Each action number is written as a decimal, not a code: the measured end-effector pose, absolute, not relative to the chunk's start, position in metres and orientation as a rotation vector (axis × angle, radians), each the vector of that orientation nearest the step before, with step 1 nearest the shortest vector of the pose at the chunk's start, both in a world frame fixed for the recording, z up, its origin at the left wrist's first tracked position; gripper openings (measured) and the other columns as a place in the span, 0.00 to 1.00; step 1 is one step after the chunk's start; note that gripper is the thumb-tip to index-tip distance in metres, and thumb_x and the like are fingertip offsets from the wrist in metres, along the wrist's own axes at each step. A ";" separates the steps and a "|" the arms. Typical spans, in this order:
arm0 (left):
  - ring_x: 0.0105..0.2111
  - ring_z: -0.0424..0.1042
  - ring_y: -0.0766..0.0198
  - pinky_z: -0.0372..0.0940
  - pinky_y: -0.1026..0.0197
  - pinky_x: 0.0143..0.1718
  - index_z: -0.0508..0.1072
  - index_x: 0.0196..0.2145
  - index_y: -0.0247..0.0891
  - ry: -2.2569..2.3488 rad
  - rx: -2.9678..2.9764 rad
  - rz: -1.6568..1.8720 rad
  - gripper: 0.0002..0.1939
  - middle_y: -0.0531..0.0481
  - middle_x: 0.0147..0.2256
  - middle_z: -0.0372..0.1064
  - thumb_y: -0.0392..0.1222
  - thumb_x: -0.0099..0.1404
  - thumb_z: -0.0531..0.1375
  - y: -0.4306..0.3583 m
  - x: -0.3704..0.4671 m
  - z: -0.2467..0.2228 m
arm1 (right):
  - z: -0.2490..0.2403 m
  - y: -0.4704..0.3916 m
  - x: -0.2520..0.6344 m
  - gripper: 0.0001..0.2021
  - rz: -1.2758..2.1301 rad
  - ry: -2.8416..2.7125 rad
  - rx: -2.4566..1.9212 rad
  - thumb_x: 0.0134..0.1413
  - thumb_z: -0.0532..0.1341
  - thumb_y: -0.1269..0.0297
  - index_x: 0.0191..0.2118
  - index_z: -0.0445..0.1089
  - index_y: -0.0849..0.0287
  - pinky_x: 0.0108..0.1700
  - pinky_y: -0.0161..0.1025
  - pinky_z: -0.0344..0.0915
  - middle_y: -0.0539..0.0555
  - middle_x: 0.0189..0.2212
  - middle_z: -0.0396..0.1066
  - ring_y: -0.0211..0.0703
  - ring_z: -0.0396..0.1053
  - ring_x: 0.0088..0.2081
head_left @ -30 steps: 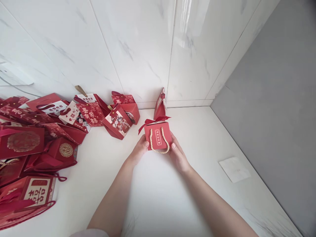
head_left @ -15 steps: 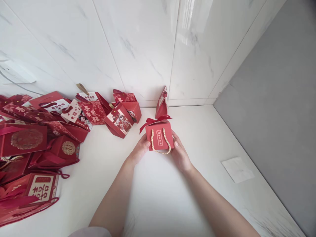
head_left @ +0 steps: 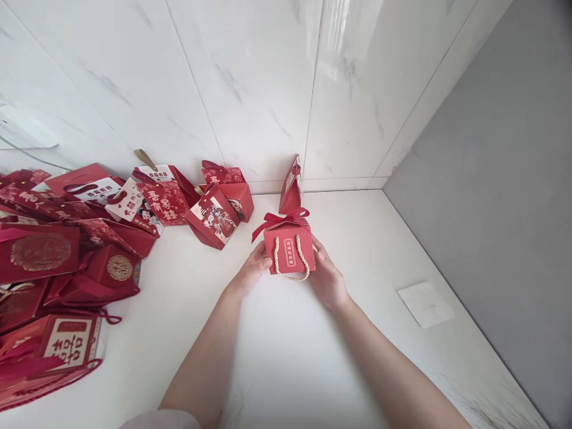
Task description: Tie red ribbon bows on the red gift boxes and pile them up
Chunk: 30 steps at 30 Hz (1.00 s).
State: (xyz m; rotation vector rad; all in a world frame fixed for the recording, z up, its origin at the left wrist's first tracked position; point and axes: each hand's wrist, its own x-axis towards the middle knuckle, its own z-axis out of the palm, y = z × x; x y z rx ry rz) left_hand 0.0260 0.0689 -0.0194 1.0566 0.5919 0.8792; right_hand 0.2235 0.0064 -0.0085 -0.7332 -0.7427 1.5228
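- White table (head_left: 286,363) beneath everything.
- Heap of red boxes (head_left: 44,253), at left.
- Red gift box (head_left: 290,253), between both hands, near the wall (head_left: 259,89).
- Left hand (head_left: 252,271) and right hand (head_left: 329,280), clasping its opposite sides.
- Rope handle (head_left: 292,277), drooping in front.

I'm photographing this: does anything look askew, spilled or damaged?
Red boxes heaped at left overlap at mixed angles, looking untidy. A white sheet lies near the right edge of the counter, apart from the boxes, looking stray. The rope-handled box between the left hand and right hand looks intact; no spill shows.
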 end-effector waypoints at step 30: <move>0.61 0.61 0.42 0.62 0.42 0.55 0.57 0.65 0.50 0.630 0.928 0.890 0.35 0.45 0.61 0.63 0.61 0.63 0.56 0.071 0.018 -0.038 | -0.010 0.003 0.213 0.28 1.343 -1.069 -0.764 0.61 0.60 0.53 0.65 0.55 0.38 0.68 0.52 0.50 0.43 0.69 0.48 0.49 0.46 0.69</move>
